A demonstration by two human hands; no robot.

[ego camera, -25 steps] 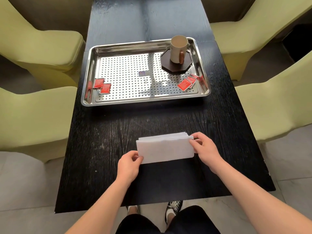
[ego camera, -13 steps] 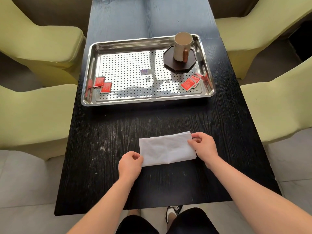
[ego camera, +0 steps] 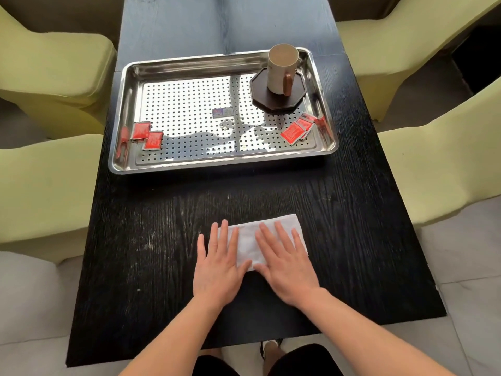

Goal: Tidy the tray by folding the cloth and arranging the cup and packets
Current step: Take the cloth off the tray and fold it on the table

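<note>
Left hand [ego camera: 217, 270] and right hand [ego camera: 284, 264] flat, fingers straight, pressing folded cloth [ego camera: 245, 241] on table [ego camera: 352, 240]; nothing gripped.

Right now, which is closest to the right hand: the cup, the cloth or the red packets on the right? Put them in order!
1. Cloth: right under the right hand, which presses flat on it.
2. Right packets: farther off, in the near right corner of the tray.
3. Cup: farthest, at the tray's far right corner.
</note>
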